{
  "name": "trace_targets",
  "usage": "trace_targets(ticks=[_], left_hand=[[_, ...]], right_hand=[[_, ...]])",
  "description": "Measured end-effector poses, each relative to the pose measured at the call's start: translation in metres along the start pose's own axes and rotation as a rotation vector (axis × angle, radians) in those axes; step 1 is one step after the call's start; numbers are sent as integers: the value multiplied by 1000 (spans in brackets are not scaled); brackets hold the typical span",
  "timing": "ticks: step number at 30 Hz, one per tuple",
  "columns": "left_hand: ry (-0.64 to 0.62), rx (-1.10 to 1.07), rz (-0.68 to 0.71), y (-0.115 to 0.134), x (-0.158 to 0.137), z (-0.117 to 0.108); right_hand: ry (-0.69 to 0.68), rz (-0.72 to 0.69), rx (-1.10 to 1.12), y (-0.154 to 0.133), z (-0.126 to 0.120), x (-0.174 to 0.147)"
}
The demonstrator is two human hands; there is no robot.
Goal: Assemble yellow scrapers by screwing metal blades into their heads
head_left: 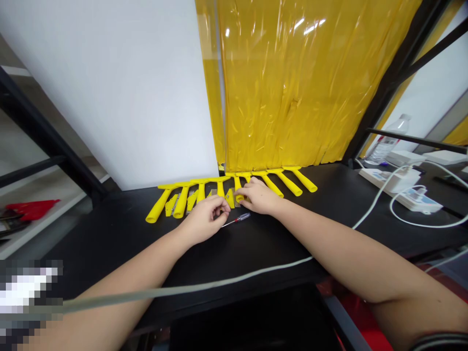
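A row of yellow T-shaped scraper handles (268, 183) lies along the back of the black table, round hollow grips toward me. Small yellow plates with thin metal or clear pieces (170, 204) lie between some of them. My left hand (204, 214) is closed in front of the row, fingers curled in; whatever they hold is hidden. My right hand (261, 196) has its bent fingers and thumb at the end of a middle scraper handle (239, 195), beside a small yellow plate (229, 198). A screwdriver (242, 217) with a clear handle lies between my hands, its shaft partly behind the left one.
A white panel (146, 87) and yellow plastic sheeting (292, 97) stand behind the table (256, 253). To the right are a power strip (420, 200) with white cables and a plastic bottle (389, 139). A pale cable (234, 280) crosses in front of me.
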State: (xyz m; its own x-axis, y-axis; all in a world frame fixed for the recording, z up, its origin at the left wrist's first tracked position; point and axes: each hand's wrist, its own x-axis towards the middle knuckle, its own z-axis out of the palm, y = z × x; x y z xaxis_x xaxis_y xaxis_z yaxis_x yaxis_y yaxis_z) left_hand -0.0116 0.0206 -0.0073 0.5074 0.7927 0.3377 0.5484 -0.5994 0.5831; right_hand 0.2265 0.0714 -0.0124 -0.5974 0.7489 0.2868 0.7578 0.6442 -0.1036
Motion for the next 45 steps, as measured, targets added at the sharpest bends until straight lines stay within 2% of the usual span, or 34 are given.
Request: trace_targets(ticks=[4, 8, 13, 16, 19, 24, 26, 29, 32, 36, 39, 43, 45], left_hand=[[7, 57, 35, -1, 1, -2], [34, 208, 98, -5, 3, -9], [39, 290, 103, -13, 6, -15], [11, 311, 99, -15, 7, -16], [-15, 323, 97, -15, 6, -16], [-21, 339, 95, -16, 5, -15], [-33, 341, 96, -17, 5, -15], [-44, 337, 93, -17, 5, -15], [-40, 334, 95, -17, 5, -15], [-48, 326, 97, -17, 4, -16], [-54, 316, 101, -16, 4, -16], [-56, 309, 102, -15, 4, -15], [-56, 310, 99, -15, 3, -15]], right_hand=[[5, -6, 24, 2, 0, 0], [25, -6, 28, 3, 1, -1], [12, -11, 0, 2, -1, -2], [53, -26, 15, 6, -9, -6], [133, -2, 54, 22, -21, -13], [199, 229, 25, 65, -34, -27], [220, 254, 45, 75, -33, -31], [174, 135, 101, 72, -29, -31], [60, 61, 97, 57, -25, -28], [-68, 100, 36, 44, -23, -25], [-112, 132, 27, 44, -24, -27], [-78, 160, 20, 50, -27, -29], [-29, 249, -18, 58, -30, -30]])
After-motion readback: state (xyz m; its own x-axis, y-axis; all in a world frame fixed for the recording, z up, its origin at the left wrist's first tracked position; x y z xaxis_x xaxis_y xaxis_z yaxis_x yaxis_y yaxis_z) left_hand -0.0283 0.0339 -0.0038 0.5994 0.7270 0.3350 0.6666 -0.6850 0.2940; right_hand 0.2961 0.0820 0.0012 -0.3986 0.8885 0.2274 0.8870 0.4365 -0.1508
